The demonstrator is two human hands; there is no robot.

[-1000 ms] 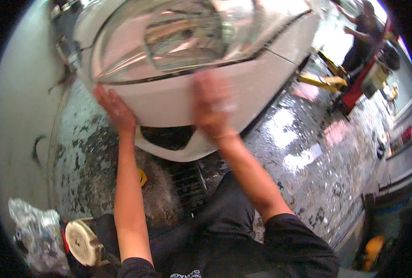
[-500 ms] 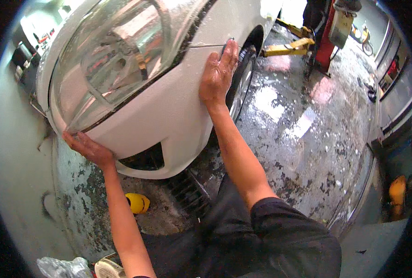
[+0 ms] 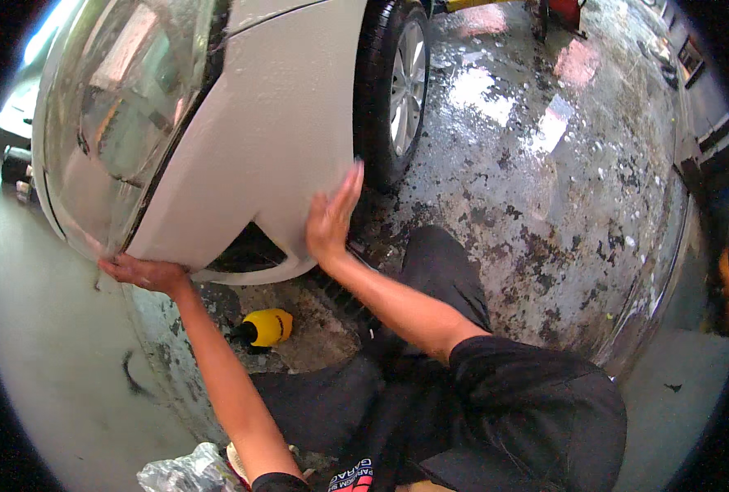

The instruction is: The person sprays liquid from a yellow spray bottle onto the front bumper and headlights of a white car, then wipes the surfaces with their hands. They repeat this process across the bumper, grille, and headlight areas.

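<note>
The front corner of a pale car fills the upper left, its bumper (image 3: 241,156) wet and speckled with droplets. At the headlight's (image 3: 126,90) lower front tip, my left hand (image 3: 147,272) rests against the bumper with fingers stretched out. My right hand (image 3: 334,217) lies along the bumper's side edge, near the front wheel (image 3: 405,90), fingers extended and palm turned toward the panel. Between the hands is a dark triangular opening (image 3: 251,250) low in the bumper. Neither hand visibly holds a loose object; the right palm is partly hidden.
A yellow bottle (image 3: 270,326) with a black top is on the floor below the bumper. Beside my left arm lies crumpled clear plastic (image 3: 188,470). The worn floor (image 3: 512,246) is wet and shiny. Part of a red post (image 3: 563,12) stands at the top right.
My right hand has slid down and toward me along the bumper's side edge. My left hand remains by the headlight tip. The view has shifted, showing more of the wheel.
</note>
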